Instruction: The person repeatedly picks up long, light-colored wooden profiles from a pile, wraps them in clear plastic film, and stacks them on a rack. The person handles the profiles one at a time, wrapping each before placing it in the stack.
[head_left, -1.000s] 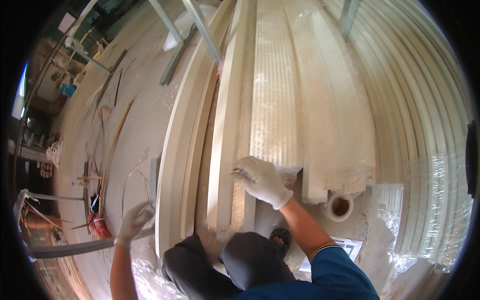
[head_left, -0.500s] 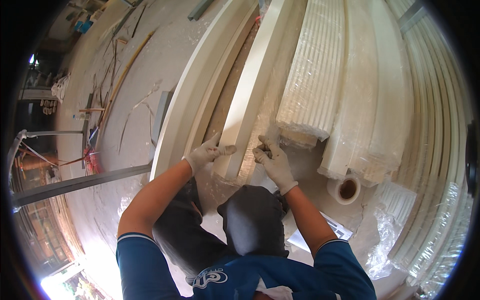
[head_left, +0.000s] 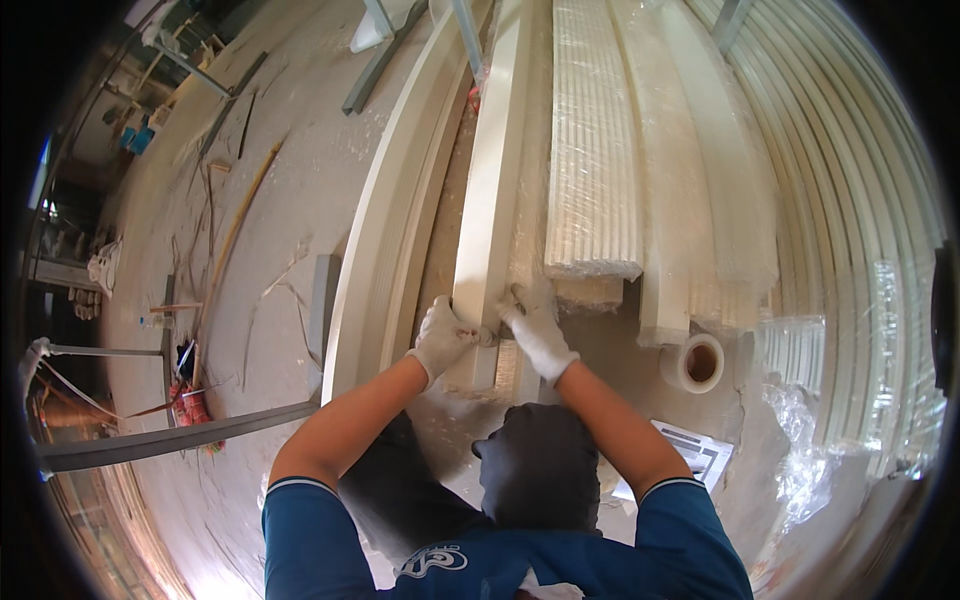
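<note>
Both my hands wear whitish work gloves. A long cream-coloured profile (head_left: 490,210) runs away from me, its near end in front of my knees. My left hand (head_left: 442,340) curls over its left edge, with the thumb lying across the top face. On the opposite side, my right hand (head_left: 537,328) presses bent fingers against the right edge; the fingertips are partly hidden. Clear film wraps the ribbed strip (head_left: 530,220) along the profile's right side. Left of the profile lies another long cream length (head_left: 385,220), apart from my hands.
To the right lie film-wrapped bundles of ribbed strips (head_left: 595,150) and a wide stack of long cream lengths (head_left: 830,220). A film roll (head_left: 692,363) stands near a printed sheet (head_left: 697,455) and crumpled film (head_left: 805,460). Grey metal bars (head_left: 190,437) cross at left.
My right hand has moved from beside the profile onto its right edge. My left hand has shifted its hold on the left edge. The whole view has shifted and turned slightly.
</note>
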